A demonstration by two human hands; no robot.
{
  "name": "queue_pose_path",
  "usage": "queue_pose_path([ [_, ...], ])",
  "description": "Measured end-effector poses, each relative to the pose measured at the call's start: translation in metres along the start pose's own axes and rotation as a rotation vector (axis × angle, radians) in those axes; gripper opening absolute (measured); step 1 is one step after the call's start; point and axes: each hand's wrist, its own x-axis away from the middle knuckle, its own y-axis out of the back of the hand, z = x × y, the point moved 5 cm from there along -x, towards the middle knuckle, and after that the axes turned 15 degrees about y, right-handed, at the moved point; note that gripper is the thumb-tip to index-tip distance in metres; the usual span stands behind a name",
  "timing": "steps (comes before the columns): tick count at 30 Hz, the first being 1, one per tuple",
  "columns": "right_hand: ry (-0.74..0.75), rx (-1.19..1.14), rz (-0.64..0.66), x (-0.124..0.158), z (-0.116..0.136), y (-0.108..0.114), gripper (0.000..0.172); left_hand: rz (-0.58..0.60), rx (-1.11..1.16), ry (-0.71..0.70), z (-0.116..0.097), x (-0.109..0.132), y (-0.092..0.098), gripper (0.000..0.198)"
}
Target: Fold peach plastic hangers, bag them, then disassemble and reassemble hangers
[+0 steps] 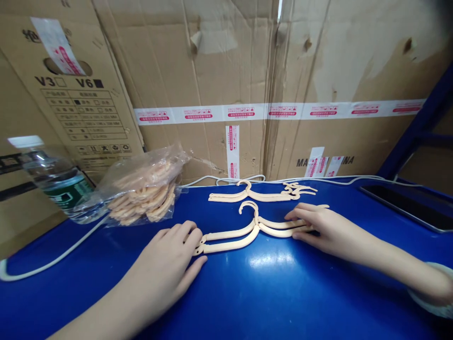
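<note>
A pair of beige folding clothes hangers [231, 246] lies on the blue tabletop, one just behind the other, their hooks close together and pointing away from me. My left hand [173, 255] has its fingers curled over the left ends, covering the tips. At the other side, my right hand [316, 225] pinches the right arms between thumb and fingers; the far ends are partly hidden behind it. Behind them rests another beige hanger set [230, 197], with some thin branching beige pieces [297, 190] at its right end.
On the left, a clear plastic bag [148, 184] full of beige hanger parts lies beside a water bottle [60, 182]. A dark phone [406, 208] is at the right. White cable [53, 264] runs along the back and left. Cardboard boxes [212, 75] wall off the rear.
</note>
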Motion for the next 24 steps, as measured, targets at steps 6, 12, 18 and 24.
queue_pose_path([
  [6,-0.037,-0.031,0.024,-0.001,0.000,-0.001,0.019,0.075,-0.163,0.015,-0.004,-0.002,0.004,0.025],
  [12,-0.041,-0.058,0.017,-0.001,0.003,-0.002,0.017,0.072,-0.165,0.046,-0.002,-0.004,0.004,0.029],
  [18,-0.031,-0.073,-0.023,-0.002,-0.001,0.012,0.022,-0.004,-0.126,0.027,0.003,-0.006,-0.001,0.029],
  [24,-0.091,-0.015,-0.146,0.011,-0.036,0.055,0.031,-0.286,0.092,-0.191,-0.015,0.008,0.002,0.029],
])
